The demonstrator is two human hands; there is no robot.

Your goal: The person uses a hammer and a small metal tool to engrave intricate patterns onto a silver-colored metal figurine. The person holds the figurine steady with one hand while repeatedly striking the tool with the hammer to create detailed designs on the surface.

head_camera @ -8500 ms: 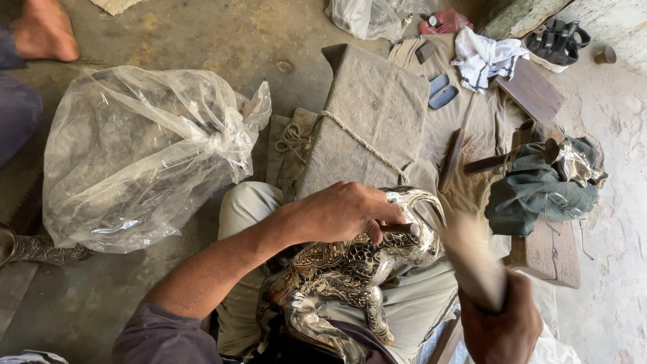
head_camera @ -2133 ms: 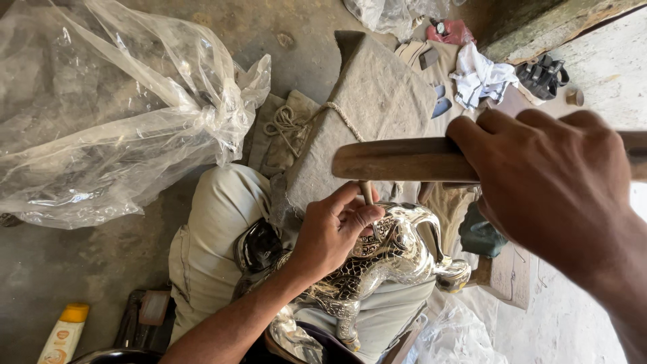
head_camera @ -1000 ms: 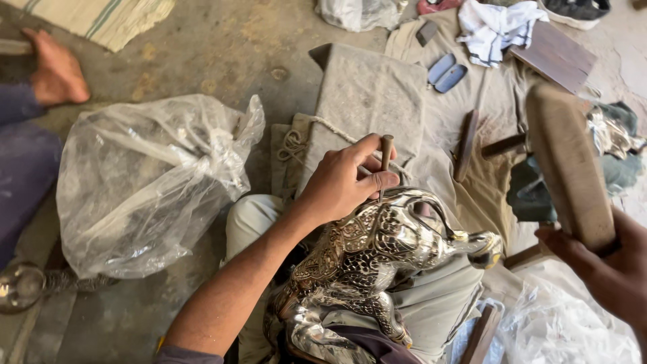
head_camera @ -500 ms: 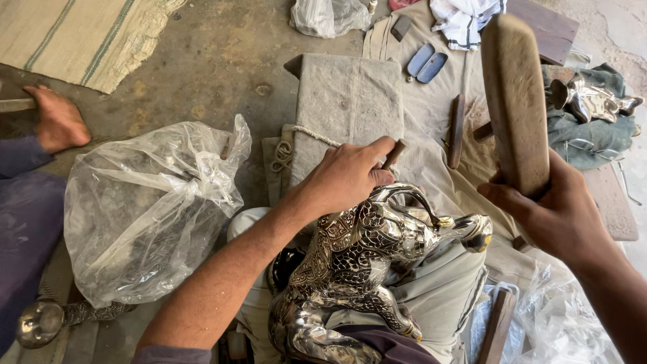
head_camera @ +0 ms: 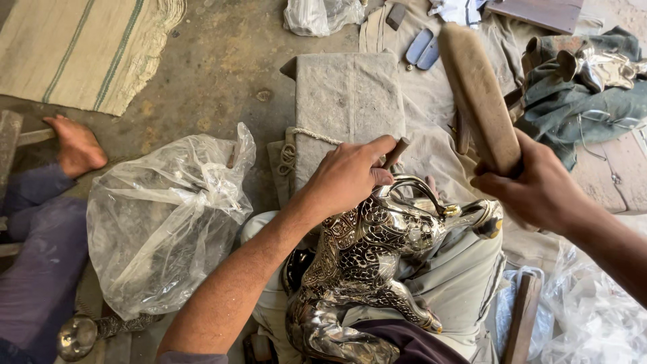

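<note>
**On the lap: one silver figure, two busy hands**

Across the person's knees lies one ornate silver animal figure [head_camera: 377, 263], black-patterned and gleaming, and everything else sits around it. Left of the figure, one big clear plastic bag [head_camera: 165, 222] slumps on the concrete; beyond the bag, up in the far corner, one striped woven mat [head_camera: 81, 54]. Straight above the figure stands one grey stone block [head_camera: 347, 101] with a cord looped at its base. Up and right of the figure, one heap of dark green cloth [head_camera: 579, 108] lies on the boards.

Now the tools! One long wooden mallet [head_camera: 478, 94] rises above and right of the figure, and the right hand [head_camera: 539, 192] is clenched round its lower end, fingers wrapped tight. The left hand [head_camera: 347, 178] presses on the figure's back, pinching one small punch [head_camera: 396, 152] between thumb and fingers, its tip set against the metal.

Far left of the figure, one bare foot [head_camera: 74, 145] of another person rests on the ground, beside that person's purple-clad leg [head_camera: 34, 256].
</note>
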